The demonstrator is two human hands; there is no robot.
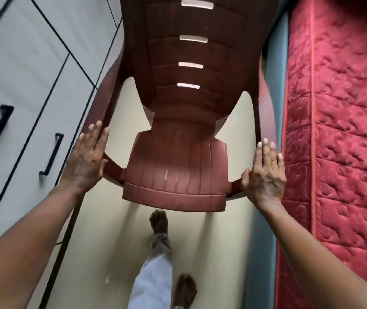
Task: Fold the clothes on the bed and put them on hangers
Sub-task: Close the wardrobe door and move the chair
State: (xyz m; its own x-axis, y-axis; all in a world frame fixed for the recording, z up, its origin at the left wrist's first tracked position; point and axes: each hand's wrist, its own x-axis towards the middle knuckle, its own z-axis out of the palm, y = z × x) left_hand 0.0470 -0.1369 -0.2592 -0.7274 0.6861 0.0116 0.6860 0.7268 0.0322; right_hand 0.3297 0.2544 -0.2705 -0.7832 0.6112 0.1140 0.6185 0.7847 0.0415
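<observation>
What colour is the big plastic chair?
The plastic chair is reddish brown, seen best in the head view.

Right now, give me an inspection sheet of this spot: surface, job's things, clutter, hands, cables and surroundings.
Surface: cream floor.
Job's things: no clothes or hangers seen; red quilted mattress on the right.
Clutter: maroon plastic armchair in the gap.
Hands: left hand and right hand, fingers straight, on the chair's armrests.
Cables: nothing seen.
Surroundings: white wardrobe with black handles on the left; person's bare feet below.
</observation>
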